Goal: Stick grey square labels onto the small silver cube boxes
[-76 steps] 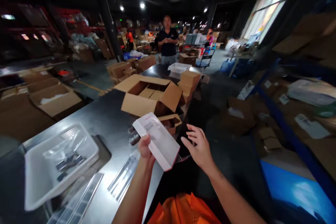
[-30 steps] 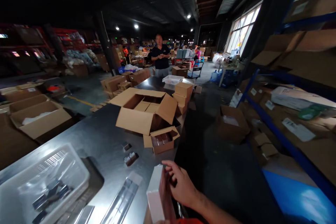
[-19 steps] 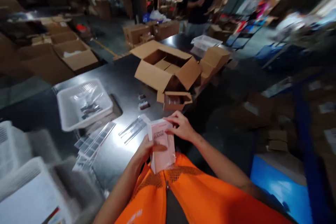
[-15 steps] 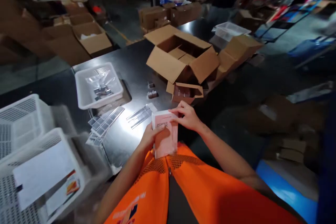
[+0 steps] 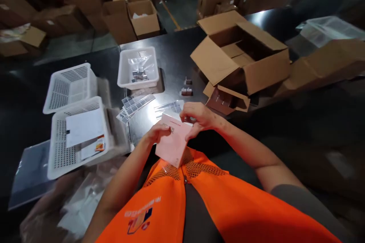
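Note:
Tilted in front of my orange vest is a white-pink power bank box [image 5: 172,142], with "POWER" printed on its front. My left hand [image 5: 155,133] grips its left side, the thumb lying over the print. At the upper right corner, my right hand [image 5: 198,117] is closed, with curled fingers at the top edge and the thumb against the side. Something small and greyish shows beneath those fingers, too unclear to name. Just beyond the box lie clear sticker sheets [image 5: 169,108] and more sheets [image 5: 137,106] with silver-grey rectangles. Small metallic pieces [image 5: 186,91] stand farther back.
A white basket [image 5: 121,78] holds bagged metallic pieces. Two more baskets stand left, the nearer basket [image 5: 53,152] with papers inside. An open large carton [image 5: 268,70] and a small carton [image 5: 242,102] with brown contents stand right on the dark table [image 5: 173,55].
My view has swung left and down. The box has tilted, its top leaning left. My right hand has curled more tightly around the upper right corner.

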{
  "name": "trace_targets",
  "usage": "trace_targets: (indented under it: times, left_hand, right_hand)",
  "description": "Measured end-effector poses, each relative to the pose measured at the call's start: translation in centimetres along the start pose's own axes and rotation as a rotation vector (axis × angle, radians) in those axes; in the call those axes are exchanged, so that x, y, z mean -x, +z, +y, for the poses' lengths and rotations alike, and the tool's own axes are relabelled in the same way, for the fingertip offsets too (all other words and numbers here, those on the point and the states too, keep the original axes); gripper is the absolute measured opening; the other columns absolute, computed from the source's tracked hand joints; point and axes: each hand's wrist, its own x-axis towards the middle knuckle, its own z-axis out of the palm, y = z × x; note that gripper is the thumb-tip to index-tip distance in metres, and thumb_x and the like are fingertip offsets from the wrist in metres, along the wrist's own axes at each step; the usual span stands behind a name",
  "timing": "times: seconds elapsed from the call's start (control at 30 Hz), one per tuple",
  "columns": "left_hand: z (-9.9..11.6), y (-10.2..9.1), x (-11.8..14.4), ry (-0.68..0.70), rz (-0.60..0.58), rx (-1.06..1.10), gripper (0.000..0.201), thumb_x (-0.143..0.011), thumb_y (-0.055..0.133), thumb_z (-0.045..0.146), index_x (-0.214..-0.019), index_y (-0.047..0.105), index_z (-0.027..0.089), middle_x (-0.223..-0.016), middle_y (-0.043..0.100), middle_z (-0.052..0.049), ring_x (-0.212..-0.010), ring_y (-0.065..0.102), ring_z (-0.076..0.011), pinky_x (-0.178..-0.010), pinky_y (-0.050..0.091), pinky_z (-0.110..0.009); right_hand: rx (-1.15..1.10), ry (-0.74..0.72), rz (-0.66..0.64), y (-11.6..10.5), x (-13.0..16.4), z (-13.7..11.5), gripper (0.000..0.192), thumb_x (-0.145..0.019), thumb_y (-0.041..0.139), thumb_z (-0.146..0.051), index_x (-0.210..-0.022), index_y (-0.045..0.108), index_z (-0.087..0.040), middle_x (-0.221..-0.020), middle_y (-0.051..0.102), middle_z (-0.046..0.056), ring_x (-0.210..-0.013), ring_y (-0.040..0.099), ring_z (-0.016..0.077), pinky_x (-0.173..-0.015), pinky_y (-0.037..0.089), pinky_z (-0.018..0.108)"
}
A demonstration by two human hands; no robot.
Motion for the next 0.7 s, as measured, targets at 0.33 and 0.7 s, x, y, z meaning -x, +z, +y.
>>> trace_targets:
  times: [0.33, 0.7]
  left_hand:
    - [-3.9, 0.6, 2.6, -0.043, 0.180, 0.161, 0.048, -0.044, 0.081, 0.024, -0.088, 0.073, 0.008, -0.079, 0.076, -0.012, -0.067, 0.070, -0.0240, -0.064, 0.056, -0.032]
    - [-4.3, 5.1, -1.5, 0.010, 0.131, -0.165, 0.037, -0.043, 0.091, 0.034, -0.060, 0.065, 0.015, -0.056, 0.061, -0.001, -0.054, 0.051, -0.0144, -0.054, 0.045, -0.028]
  right_hand:
    - [-0.016, -0.103, 0.037, 3.3, 2.5, 0.9, 0.059, -0.097, 0.045, -0.070, -0.067, 0.053, -0.020, -0.074, 0.056, 0.005, -0.071, 0.051, 0.0167, -0.064, 0.042, 0.028]
    - [0.546, -0.062, -0.300, 0.3, 8.1, -3.1, 0.028, -0.097, 0.065, -0.044, -0.081, 0.065, -0.020, -0.091, 0.072, 0.003, -0.100, 0.061, 0.0210, -0.085, 0.042, 0.036]
